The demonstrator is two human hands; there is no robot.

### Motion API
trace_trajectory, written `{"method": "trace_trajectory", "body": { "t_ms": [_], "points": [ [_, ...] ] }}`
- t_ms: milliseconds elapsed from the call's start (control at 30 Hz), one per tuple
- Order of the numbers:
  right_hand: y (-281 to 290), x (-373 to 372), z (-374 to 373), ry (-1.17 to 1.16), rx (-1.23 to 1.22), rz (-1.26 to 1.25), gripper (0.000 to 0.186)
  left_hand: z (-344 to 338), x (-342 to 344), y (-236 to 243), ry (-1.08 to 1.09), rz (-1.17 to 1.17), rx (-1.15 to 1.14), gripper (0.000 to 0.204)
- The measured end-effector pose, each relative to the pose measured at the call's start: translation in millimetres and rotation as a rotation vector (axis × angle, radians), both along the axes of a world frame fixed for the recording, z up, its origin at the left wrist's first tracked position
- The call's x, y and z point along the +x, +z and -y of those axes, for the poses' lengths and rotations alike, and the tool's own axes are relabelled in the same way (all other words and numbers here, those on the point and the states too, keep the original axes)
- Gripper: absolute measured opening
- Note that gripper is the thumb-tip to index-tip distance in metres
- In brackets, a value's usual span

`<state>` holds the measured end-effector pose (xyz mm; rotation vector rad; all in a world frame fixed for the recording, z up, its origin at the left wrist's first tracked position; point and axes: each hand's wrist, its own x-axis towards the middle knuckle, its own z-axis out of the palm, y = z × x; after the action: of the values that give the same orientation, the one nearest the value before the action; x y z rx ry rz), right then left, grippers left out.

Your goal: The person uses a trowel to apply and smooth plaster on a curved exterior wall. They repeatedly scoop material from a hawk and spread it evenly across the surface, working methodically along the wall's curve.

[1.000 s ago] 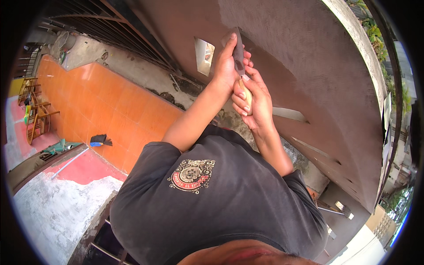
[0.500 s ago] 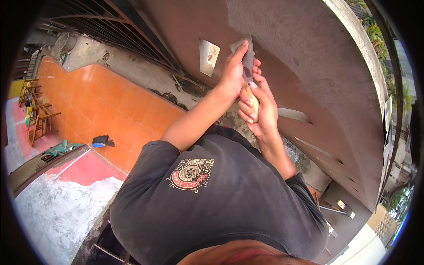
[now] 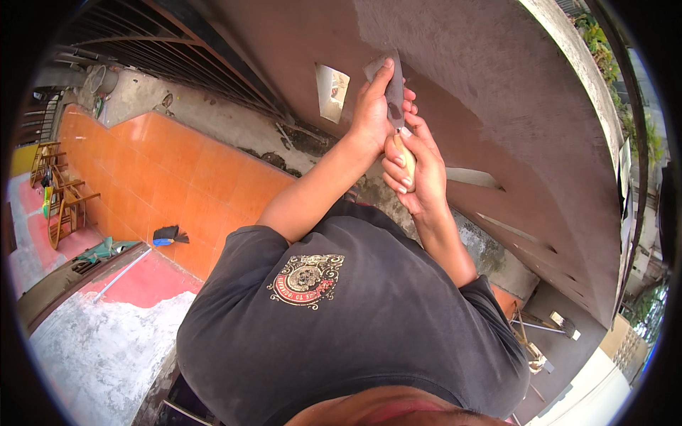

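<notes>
A putty knife with a grey, stained blade (image 3: 395,92) and a pale wooden handle (image 3: 408,157) is held up in front of the dark wall. My right hand (image 3: 426,163) is wrapped round the handle, with the thumb up near the neck. My left hand (image 3: 373,110) grips the blade, its thumb laid along the face and its fingers behind. Both hands are close together, nearly touching at the neck. Whether the blade's far end touches the wall cannot be told. The wall (image 3: 455,92) has a brown surface, with a greyer, rougher patch above the knife.
Left of my hands, the wall has a small four-sided opening (image 3: 332,92); longer slots (image 3: 474,179) lie lower right. Orange tiles (image 3: 163,184) cover the floor at left, where a blue-and-black brush head (image 3: 169,235) lies. Wooden chairs (image 3: 65,199) stand far left, a dark metal gate (image 3: 177,53) upper left.
The view has shifted slightly, and the knife and both hands sit a little higher and to the left. My grip on the blade and handle looks the same.
</notes>
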<state>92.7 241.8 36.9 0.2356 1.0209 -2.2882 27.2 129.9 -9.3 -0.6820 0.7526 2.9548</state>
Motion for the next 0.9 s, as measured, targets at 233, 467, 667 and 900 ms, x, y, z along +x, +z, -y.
{"method": "trace_trajectory", "body": {
  "t_ms": [233, 467, 667, 900],
  "points": [
    [-1.4, 2.4, -4.4, -0.035, 0.056, 0.021, 0.033, -5.0, 1.3, -1.2, -0.027, -0.007, 0.018, 0.05],
    [-3.9, 5.0, -8.3, -0.094, 0.096, 0.063, 0.034, -10.4, 3.2, -4.6, -0.075, 0.039, 0.023, 0.05],
    [-7.3, 1.5, -6.6, -0.049, 0.007, 0.021, 0.031, -6.2, 0.5, -6.2, -0.024, 0.006, 0.009, 0.051],
    [-6.3, 3.6, -5.2, -0.058, 0.033, 0.016, 0.033, -8.5, 2.4, -4.3, 0.001, 0.035, 0.005, 0.05]
  ]
}}
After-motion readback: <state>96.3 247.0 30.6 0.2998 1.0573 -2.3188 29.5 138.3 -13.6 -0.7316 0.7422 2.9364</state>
